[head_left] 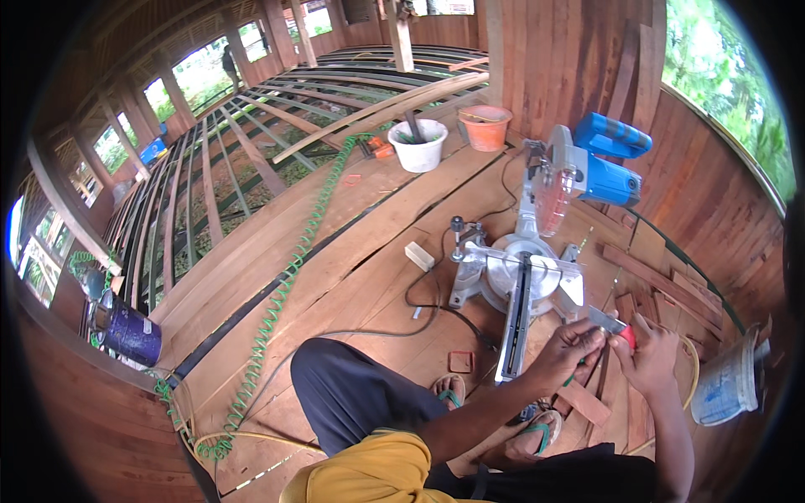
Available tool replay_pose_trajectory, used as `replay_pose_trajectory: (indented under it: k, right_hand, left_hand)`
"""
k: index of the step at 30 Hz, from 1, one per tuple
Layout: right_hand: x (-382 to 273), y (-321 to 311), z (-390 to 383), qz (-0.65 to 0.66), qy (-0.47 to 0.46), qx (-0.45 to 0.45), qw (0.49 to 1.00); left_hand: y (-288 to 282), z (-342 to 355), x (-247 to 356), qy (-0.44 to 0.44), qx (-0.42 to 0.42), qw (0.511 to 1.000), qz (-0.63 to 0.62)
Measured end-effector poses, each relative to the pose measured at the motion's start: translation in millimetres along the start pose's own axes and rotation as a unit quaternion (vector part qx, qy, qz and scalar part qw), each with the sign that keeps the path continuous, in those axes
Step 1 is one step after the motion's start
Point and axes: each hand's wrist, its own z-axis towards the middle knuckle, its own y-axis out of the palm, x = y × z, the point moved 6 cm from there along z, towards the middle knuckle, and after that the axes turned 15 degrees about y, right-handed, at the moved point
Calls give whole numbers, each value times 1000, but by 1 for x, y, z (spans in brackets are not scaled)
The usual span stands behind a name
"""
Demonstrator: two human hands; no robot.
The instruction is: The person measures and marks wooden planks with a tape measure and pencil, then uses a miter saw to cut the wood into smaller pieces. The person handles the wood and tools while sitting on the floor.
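Observation:
In front of the mitre saw [527,277] my two hands are close together. My right hand [652,362] is closed round the red handle of a knife [607,321], whose broad silver blade points up and to the left. Beside the blade, the fingers of my left hand [563,360] are pinched on a small thin thing. A bit of green shows under those fingers, but most of it is hidden, so its kind is unclear. The saw's blue motor head is raised, and its metal base stands on the plank floor.
Wood offcuts [662,289] lie right of the saw, near a white-blue bucket [725,386]. A coiled green air hose [289,277] crosses the planks. A white bucket [418,147] and an orange bucket [485,127] stand ahead. Beyond are open floor joists [226,168]. Far back stands a person [229,67].

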Motion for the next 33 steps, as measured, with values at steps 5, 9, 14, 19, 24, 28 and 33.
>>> replay_pose_trajectory:
  k: [5,9,14,19,24,28,33]
  right_hand:
    - [2,3,-3,31,-7,-43,999]
    - [3,4,-1,3,-25,-41,999]
    - [-5,1,3,-34,-31,-5,999]
    - [-4,-2,-1,-17,-14,-2,1000]
    - [21,10,-5,-31,45,-19,998]
    - [8,14,-1,-5,2,-69,998]
    - [12,3,-2,-17,24,-65,997]
  left_hand:
    - [7,1,5,24,17,999,-21]
    - [10,3,8,31,0,999,-21]
    - [-3,2,5,35,44,998,39]
    - [-6,-3,2,-5,82,995,49]
    - [-7,0,3,-18,106,993,43]
    - [-3,3,22,17,75,997,-18]
    - [-2,4,12,20,51,998,-37]
